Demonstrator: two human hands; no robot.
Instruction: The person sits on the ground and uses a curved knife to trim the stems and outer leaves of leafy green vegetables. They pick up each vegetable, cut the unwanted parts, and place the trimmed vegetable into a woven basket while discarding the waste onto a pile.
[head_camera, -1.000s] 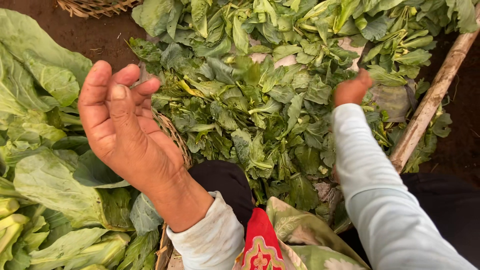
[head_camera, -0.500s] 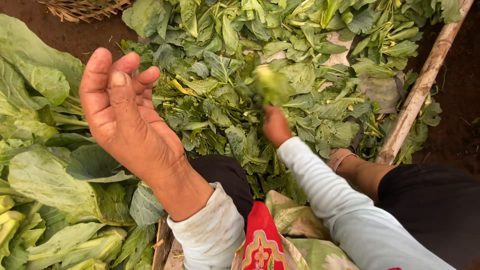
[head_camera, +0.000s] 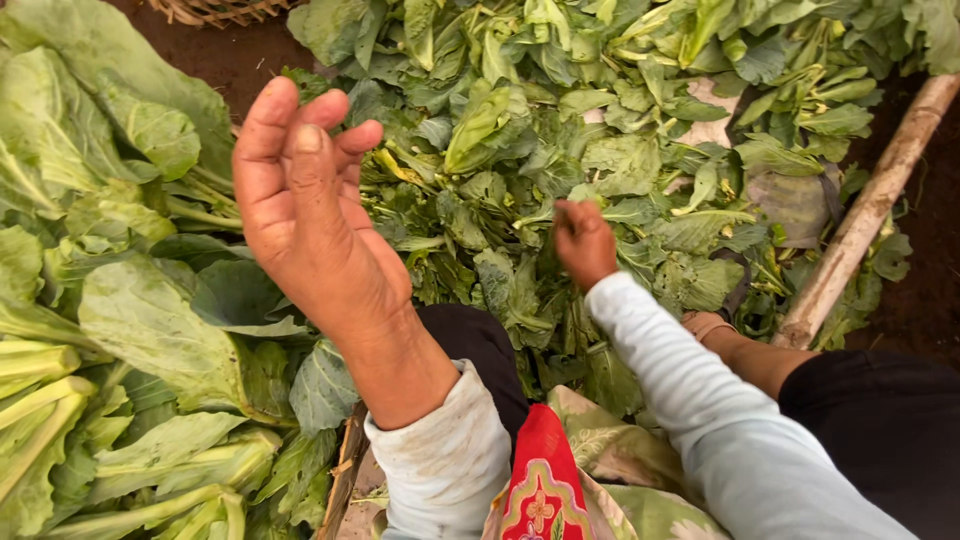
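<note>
Fingers: left hand (head_camera: 310, 215) raised mid-frame, loosely curled, empty; right hand (head_camera: 583, 240) pinched on leaf pile (head_camera: 620, 150).
Risk: thin pinch may tear leaves.

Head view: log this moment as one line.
left hand raised, empty | right hand pinching in loose leaves | stacked greens left

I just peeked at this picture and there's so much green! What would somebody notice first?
First, the big raised left hand, open and empty, close to the camera at centre-left. Beyond it lies a heap of small green leaves filling the top and middle, where the right hand pinches at the leaves. At the left edge lie larger pale-stalked leaves, and a wooden pole slants along the right.
</note>
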